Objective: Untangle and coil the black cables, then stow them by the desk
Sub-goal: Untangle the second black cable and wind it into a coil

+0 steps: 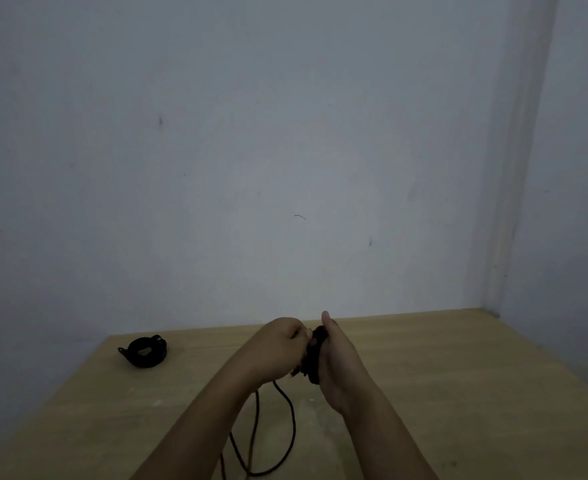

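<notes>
Head view: wooden desk, grey walls.

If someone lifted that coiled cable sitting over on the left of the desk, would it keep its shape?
Probably only in part. The coiled cable shows no visible tie, and an end pokes out, so its loops may sag or spring apart. The loose cable hanging below the hands bends in soft curves, which suggests it is floppy. It looks small, so likely light and unlikely to roll on the desk.

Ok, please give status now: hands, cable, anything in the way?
Left hand pinches cable, right hand grips the bundle. Loose loop hangs onto the desk. Finished coil far left, apart. Nothing in the way.
</notes>
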